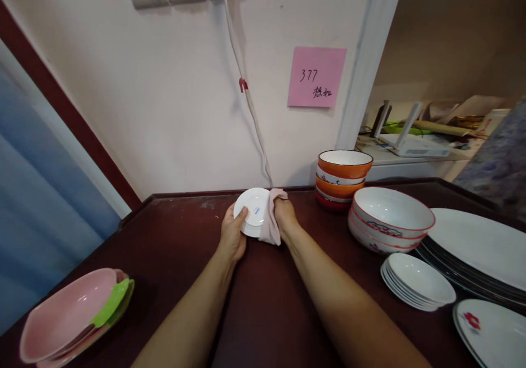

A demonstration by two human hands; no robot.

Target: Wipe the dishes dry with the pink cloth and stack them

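A: Which object occupies the centre?

B: A small white plate, held near the rear edge of the bench, its blue-marked face toward the viewer. Whether its lower edge touches the bench cannot be told.

A: And the support?

B: The left hand is clamped on the left rim, thumb across the face. The right hand is closed on a pale pink cloth, which covers the plate's right edge; the fingers behind are hidden.

A: What lies to the right?

B: Nearest the wall, a stack of orange and white bowls; just beside it, white bowls with red rims. In front of these, a stack of small white dishes; beyond, large oval plates; at the near corner, plates with a red flower.

A: To the left?

B: Pink dishes with a green leaf-shaped part, stacked well apart from the hands.

A: The background?

B: A pink note bearing handwriting, a white cord descending from a socket, and a blue curtain at far left.
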